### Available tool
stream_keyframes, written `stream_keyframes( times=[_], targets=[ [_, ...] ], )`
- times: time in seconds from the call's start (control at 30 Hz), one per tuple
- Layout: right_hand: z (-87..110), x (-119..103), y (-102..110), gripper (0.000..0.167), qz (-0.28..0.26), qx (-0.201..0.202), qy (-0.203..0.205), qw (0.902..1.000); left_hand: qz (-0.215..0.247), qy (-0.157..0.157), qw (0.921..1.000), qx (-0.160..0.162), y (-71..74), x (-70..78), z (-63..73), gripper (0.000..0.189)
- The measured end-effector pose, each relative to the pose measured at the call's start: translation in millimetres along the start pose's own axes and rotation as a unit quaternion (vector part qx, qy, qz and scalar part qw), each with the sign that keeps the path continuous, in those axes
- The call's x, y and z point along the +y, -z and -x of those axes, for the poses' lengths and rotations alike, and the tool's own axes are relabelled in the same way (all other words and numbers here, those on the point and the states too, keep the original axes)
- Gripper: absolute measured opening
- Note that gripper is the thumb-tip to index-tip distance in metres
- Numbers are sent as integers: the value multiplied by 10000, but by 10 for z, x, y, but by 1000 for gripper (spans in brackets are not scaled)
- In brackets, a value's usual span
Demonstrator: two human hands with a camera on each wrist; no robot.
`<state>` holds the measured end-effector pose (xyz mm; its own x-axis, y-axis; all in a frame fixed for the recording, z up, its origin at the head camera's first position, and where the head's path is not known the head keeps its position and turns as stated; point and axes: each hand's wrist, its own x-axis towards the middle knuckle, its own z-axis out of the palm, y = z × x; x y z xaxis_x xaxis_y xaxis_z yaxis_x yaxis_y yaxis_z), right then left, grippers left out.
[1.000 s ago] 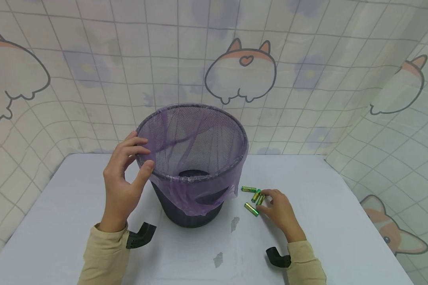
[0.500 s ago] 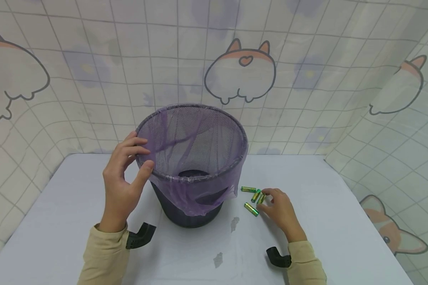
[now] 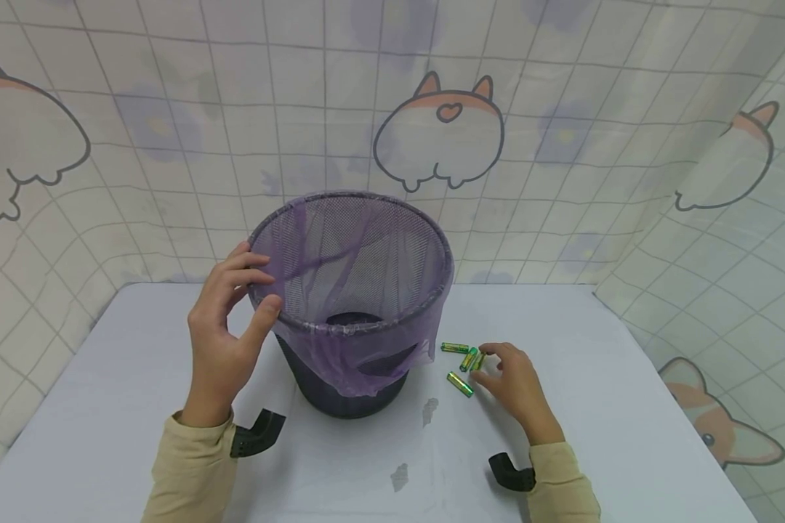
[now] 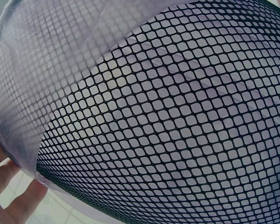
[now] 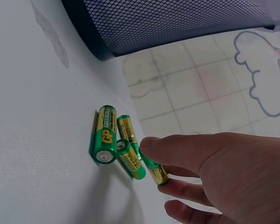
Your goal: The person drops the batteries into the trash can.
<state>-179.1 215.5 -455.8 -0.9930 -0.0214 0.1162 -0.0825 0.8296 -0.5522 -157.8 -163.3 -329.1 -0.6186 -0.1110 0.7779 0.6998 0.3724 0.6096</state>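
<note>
A black mesh wastebasket (image 3: 349,407) stands on the white table, lined with a thin purple bin bag (image 3: 360,367) folded over its rim. My left hand (image 3: 224,341) grips the left side of that rim, fingers over the edge; the mesh wall fills most of the left wrist view. To the right of the basket, my right hand (image 3: 515,388) pinches a green and gold battery (image 5: 158,174) between thumb and fingers. Beside it lie three similar batteries: one nearer me (image 5: 105,135), a middle battery (image 3: 469,359) and a rear battery (image 3: 454,348).
Two grey patches mark the white table (image 3: 340,472) in front of the basket. Behind it hangs a grid-patterned curtain (image 3: 235,131) with cartoon dogs, which also closes off both sides. Black wrist mounts (image 3: 259,434) stick out from both sleeves.
The right hand has risen very slightly with its fingers around the battery. My left hand and the wastebasket stay in place.
</note>
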Motion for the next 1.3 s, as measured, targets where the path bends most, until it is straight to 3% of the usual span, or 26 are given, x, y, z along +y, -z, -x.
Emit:
stream_keyframes(
  times=[0.43,1.3],
  targets=[
    [36,-75,64,45,47,262,310,9992,52,-14,10000,3,0,-4,3,20],
    [80,-296,213,41,144,530,462,9974,106,-35,9999,7,-9,8,-4,20]
  ],
)
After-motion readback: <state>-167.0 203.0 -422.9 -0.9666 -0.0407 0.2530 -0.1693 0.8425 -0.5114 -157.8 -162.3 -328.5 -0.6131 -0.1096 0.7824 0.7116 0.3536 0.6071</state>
